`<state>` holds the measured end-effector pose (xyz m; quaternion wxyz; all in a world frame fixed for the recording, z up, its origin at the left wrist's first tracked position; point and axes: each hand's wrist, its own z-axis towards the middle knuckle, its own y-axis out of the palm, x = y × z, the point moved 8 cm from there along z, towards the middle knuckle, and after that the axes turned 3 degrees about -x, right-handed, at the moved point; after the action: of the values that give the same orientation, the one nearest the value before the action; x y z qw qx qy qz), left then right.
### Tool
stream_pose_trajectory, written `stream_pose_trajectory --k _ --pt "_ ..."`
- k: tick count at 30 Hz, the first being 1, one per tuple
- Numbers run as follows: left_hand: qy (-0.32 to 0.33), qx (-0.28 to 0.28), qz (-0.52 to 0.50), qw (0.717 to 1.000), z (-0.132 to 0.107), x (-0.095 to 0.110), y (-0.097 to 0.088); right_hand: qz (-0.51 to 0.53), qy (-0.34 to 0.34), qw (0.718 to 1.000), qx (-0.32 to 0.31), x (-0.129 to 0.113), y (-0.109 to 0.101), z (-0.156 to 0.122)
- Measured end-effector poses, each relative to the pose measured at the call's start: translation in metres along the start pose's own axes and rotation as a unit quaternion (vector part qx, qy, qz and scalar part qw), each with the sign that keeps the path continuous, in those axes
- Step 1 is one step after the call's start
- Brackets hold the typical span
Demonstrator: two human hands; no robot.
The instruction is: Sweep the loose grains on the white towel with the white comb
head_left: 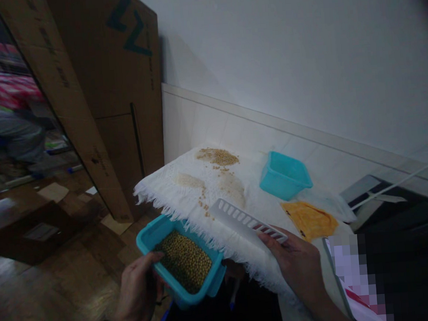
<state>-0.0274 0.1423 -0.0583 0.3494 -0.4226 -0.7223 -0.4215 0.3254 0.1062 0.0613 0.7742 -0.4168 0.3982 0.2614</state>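
Observation:
My left hand grips the near-left rim of a blue plastic basket, thumb over the edge. Soybeans cover its bottom, and it is held just below the table's fringed edge. In my right hand is a grey slotted plastic strip, lying low over the white fringed cloth. A few loose beans lie by the strip's far end. Farther back on the cloth sits a pile of soybeans, with patches of smaller pale grains nearer to me.
A second blue basket stands at the back right, with a yellow cloth before it. A tall cardboard box rises at left. At the right edge lies a phone-like device, partly pixelated. Another person's leg shows far left.

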Motion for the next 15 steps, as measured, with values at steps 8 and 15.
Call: stream_pose_trajectory --k 8,15 --pt "-0.012 -0.017 0.001 1.000 0.015 -0.011 -0.007 0.008 -0.022 1.000 -0.007 -0.005 0.008 0.003" --pt "-0.014 -0.020 0.007 1.000 0.017 -0.012 -0.010 0.014 -0.026 0.999 -0.030 -0.009 0.017 0.004"
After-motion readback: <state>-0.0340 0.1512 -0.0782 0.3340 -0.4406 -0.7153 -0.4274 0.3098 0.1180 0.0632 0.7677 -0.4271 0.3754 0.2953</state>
